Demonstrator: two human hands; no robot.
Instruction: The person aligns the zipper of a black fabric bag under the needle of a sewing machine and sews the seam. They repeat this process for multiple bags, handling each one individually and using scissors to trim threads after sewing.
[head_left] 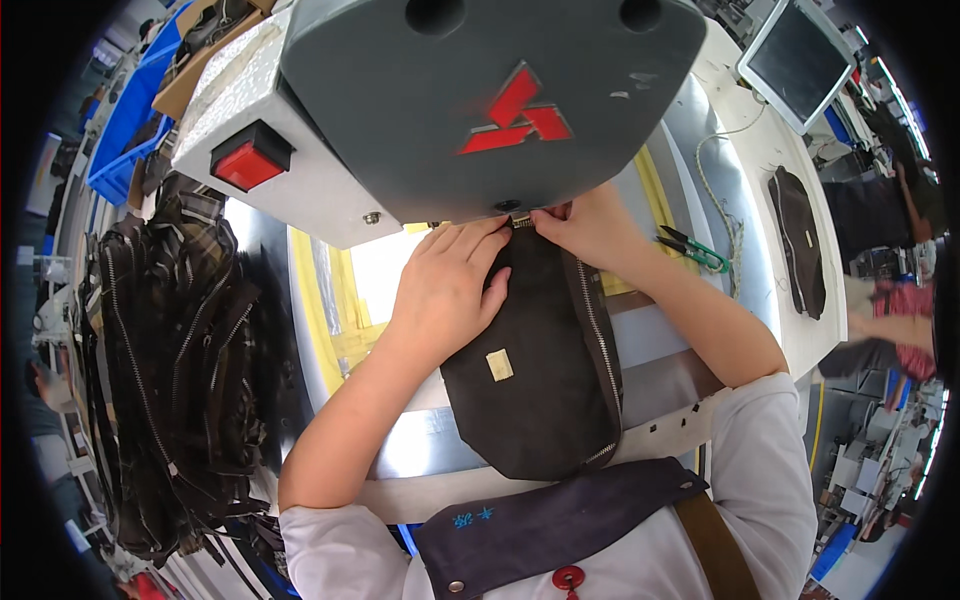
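Note:
A dark brown fabric panel (530, 370) with a metal zipper along its right edge lies lengthwise in front of me. A small piece of yellowish tape sticks to it. Its far end reaches under the grey head of what looks like a sewing machine (420, 110). My left hand (450, 285) rests flat on the panel's upper left, fingers stretched toward that far end. Thumb and fingers of my right hand (590, 232) pinch the panel's far right corner by the zipper end. The machine head hides whatever is directly above the far edge.
Left of me hangs a thick pile of dark zippered pieces (175, 370). Green-handled thread snips (695, 250) lie to the right on the metal bed. Beyond them are another dark zippered piece (800, 243) and a tilted screen (797, 60). A red button (248, 163) sits on the machine's white housing.

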